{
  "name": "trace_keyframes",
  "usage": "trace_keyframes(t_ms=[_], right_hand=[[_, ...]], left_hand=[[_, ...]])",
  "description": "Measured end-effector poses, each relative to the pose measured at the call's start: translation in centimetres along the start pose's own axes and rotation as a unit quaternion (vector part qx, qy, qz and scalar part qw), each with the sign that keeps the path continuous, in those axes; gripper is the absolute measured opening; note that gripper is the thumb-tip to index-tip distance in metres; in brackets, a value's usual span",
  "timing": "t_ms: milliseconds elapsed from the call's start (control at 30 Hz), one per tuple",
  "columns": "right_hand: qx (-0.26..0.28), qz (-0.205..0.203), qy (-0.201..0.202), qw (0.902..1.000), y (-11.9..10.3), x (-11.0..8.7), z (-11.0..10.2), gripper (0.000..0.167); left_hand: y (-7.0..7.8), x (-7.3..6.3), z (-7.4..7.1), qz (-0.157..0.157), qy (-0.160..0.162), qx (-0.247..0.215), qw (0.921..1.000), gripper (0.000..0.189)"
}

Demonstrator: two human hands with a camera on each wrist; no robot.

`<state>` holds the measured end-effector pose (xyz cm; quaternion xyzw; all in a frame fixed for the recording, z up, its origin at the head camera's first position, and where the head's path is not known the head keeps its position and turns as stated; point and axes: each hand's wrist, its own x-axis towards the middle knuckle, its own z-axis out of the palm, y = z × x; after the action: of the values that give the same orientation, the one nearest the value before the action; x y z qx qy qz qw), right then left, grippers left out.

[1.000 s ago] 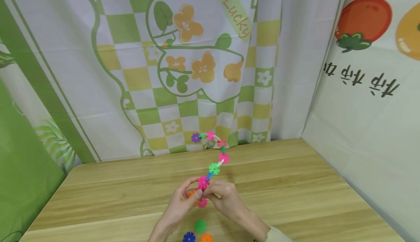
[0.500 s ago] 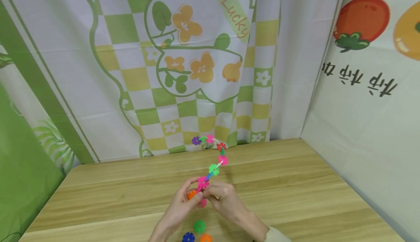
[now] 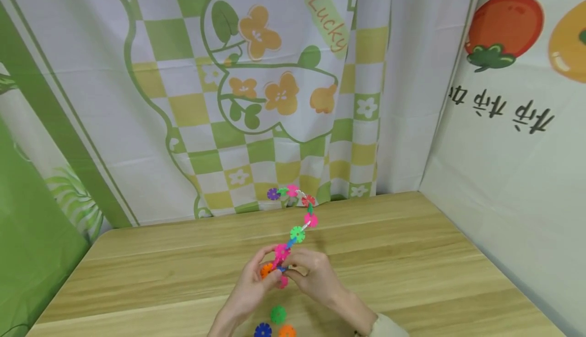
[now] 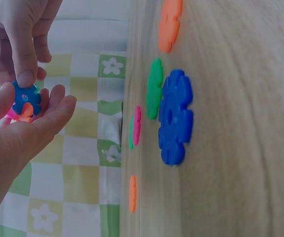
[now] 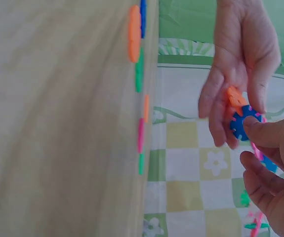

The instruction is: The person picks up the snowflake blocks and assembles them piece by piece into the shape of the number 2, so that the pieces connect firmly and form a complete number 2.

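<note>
Both hands meet over the table at a chain of notched plastic snowflake discs (image 3: 297, 234), which arcs away and ends in a purple disc (image 3: 273, 194). My left hand (image 3: 247, 283) holds the near end of the chain, by a pink disc (image 3: 282, 252) and an orange disc (image 3: 266, 270). Between thumb and fingertips, my right hand (image 3: 316, 276) pinches a blue disc (image 5: 240, 123), its edge against the orange one. The left thumb lies close to that blue disc in the left wrist view. Fingers partly hide where the discs join.
On the wooden table (image 3: 183, 276), loose green (image 3: 277, 314), dark blue (image 3: 263, 330) and orange (image 3: 287, 331) discs lie near the front. Another pink disc (image 3: 284, 281) shows below the hands. A checked curtain (image 3: 284, 149) hangs behind, and a white wall covering (image 3: 499, 174) stands at the right.
The chain sways slightly, dipping and then rising again. Between the fingers, the blue disc has turned and shows more clearly now. Both hands stay almost in place.
</note>
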<state>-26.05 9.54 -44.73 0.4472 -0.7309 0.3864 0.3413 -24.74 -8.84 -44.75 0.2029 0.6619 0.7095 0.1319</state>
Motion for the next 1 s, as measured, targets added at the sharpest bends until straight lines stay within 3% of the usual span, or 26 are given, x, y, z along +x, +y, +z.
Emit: trace_keyframes(t_ms=[133, 200, 267, 333, 400, 467, 533, 667, 833, 1000], right_hand=[[0.007, 0.062, -0.007, 0.9981, -0.1, 0.0, -1.0, 0.025], [0.016, 0.132, -0.062, 0.9892, -0.2, -0.1, -1.5, 0.022], [0.029, 0.208, -0.155, 0.9655, -0.5, -0.2, -1.9, 0.017], [0.038, 0.273, -0.261, 0.9251, -0.9, -0.4, -2.0, 0.013], [0.036, 0.309, -0.341, 0.8872, -1.5, -0.7, -1.7, 0.014], [0.027, 0.319, -0.379, 0.8683, -2.1, -1.1, -1.2, 0.018], [0.02, 0.324, -0.387, 0.8628, -2.7, -1.4, -0.6, 0.022], [-0.002, 0.326, -0.388, 0.862, -3.6, -1.9, 0.2, 0.026], [-0.027, 0.337, -0.411, 0.8467, -4.3, -1.8, 0.6, 0.025], [0.004, 0.37, -0.414, 0.8317, -4.4, -1.8, 0.5, 0.027]], left_hand=[[0.1, 0.0, -0.3, 0.004, 0.001, 0.003, 1.0, 0.054], [0.2, 0.0, -0.6, 0.005, 0.002, 0.004, 1.0, 0.054], [0.4, 0.0, -0.7, 0.006, 0.003, 0.006, 1.0, 0.053], [0.4, 0.0, -0.9, 0.004, 0.006, 0.009, 0.9999, 0.052], [0.5, 0.0, -0.9, 0.003, 0.008, 0.013, 0.9999, 0.052], [0.5, -0.1, -0.9, 0.002, 0.008, 0.015, 0.9999, 0.053], [0.5, -0.1, -0.9, 0.003, 0.007, 0.017, 0.9998, 0.053], [0.4, 0.0, -0.9, 0.006, 0.006, 0.011, 0.9999, 0.052], [0.2, 0.1, -0.9, 0.011, 0.005, 0.014, 0.9998, 0.051], [0.1, 0.1, -1.0, 0.02, -0.002, 0.026, 0.9995, 0.052]])
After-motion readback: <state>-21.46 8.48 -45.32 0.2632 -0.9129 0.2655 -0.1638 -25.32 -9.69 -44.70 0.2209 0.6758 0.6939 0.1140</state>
